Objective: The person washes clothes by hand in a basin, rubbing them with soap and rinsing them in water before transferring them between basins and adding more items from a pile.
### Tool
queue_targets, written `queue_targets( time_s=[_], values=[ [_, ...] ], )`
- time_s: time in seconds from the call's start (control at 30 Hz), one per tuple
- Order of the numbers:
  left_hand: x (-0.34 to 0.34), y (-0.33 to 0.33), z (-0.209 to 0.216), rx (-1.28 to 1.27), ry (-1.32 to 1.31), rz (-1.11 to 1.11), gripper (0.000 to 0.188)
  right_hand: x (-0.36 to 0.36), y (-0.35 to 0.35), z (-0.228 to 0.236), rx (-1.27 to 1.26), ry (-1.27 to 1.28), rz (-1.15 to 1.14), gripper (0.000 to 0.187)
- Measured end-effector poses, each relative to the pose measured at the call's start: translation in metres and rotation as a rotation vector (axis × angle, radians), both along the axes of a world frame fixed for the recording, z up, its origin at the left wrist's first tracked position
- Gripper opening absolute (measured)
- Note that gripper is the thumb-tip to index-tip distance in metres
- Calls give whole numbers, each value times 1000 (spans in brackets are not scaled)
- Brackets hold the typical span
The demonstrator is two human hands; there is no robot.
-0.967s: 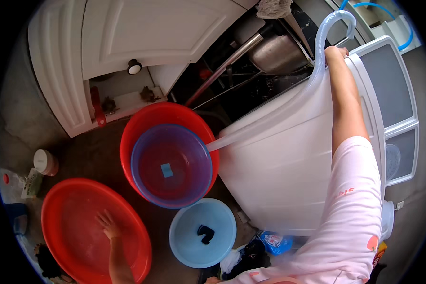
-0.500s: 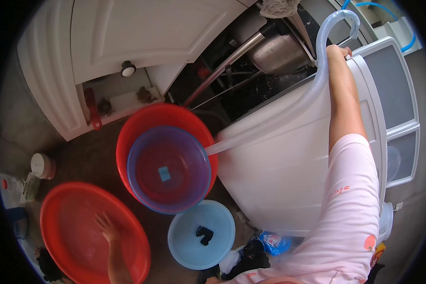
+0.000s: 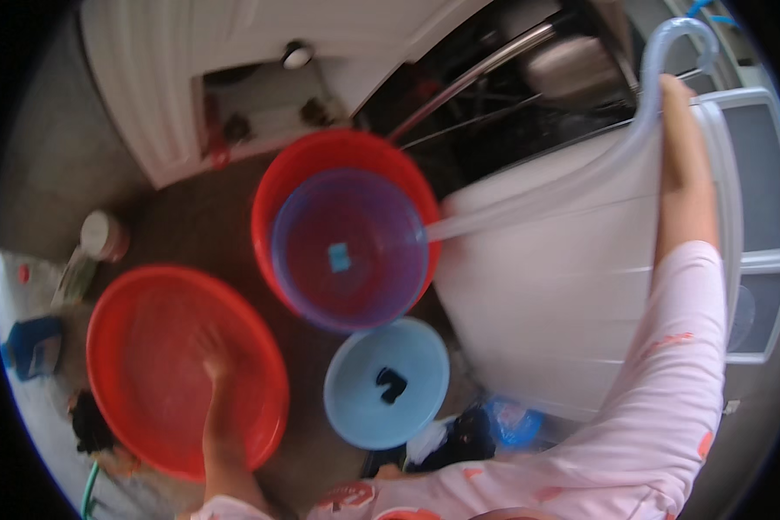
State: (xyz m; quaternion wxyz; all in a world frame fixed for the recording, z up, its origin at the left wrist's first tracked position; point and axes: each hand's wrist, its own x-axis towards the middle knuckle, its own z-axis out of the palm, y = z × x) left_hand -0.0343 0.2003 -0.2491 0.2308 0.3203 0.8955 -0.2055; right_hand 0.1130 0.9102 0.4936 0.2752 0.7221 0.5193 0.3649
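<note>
The large red basin point(image 3: 108, 373) at the person's left stands on the floor point(image 3: 169, 221), with the left hand point(image 3: 213, 354) inside its rim, fingers open and spread. The right hand point(image 3: 676, 92) is at the top edge of a white washing machine point(image 3: 537, 303), just beside the hooked bend of a ribbed translucent hose point(image 3: 563, 185); blur hides whether its fingers grip anything. The hose slants down along the machine, its visible lower end at the rim of a translucent blue-purple basin point(image 3: 355, 299), which sits in or on a second red basin point(image 3: 321, 156). Just beside it, a pale blue basin point(image 3: 351, 394) holds a small black item point(image 3: 391, 386). Farther out are a blue plastic bag point(image 3: 513, 420), a white cabinet point(image 3: 139, 87) and a steel pot point(image 3: 576, 69).
</note>
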Motion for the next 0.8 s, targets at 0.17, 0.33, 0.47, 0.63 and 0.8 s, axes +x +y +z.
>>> queue_targets(
  time_s=[0.17, 0.33, 0.47, 0.63, 0.8],
  values=[
    [4, 11, 9, 98, -146, 121, 86, 5, -105, -5, 10, 4, 729, 50],
    [2, 18, 29, 0, -114, 69, 76, 11, -256, -51, -247, 145, 1386, 48],
    [-8, -23, -94, 169, 223, -59, 117, 37, -393, -111, -612, 234, 1679, 46],
    [-24, -20, -27, 43, 44, -52, 107, 120, -472, -209, -906, 430, 1706, 44],
    [-82, -36, -99, 56, 184, -578, 78, 210, -497, -259, -975, 601, 1451, 42]
  ],
)
